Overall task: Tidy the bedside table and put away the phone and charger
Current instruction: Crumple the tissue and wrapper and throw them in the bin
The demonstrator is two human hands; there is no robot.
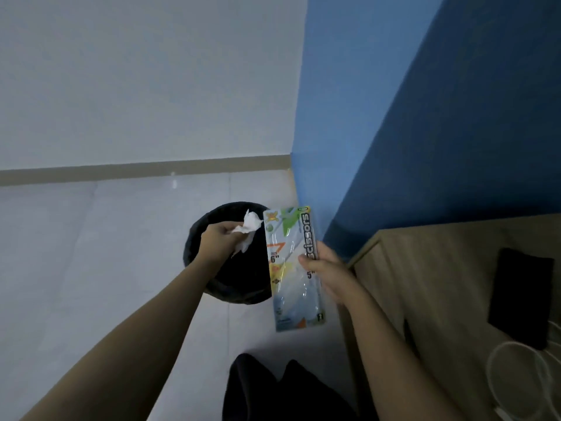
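My left hand (218,238) holds a crumpled white tissue (247,230) over the open mouth of a black round bin (233,284) on the floor. Just right of the bin, my right hand (331,271) grips a clear plastic scissors package (291,262) by its right edge, the package hanging upright. On the wooden bedside table (440,284) at the right lies a black phone (520,296), face down or dark. Next to the phone, a coiled white charger cable (516,381) rests near the table's front right.
A blue wall panel (409,117) rises behind the table and beside the bin. White wall and a tan skirting board (136,171) run along the back. Pale floor tiles (91,253) spread to the left. My dark trouser legs (273,390) show at the bottom.
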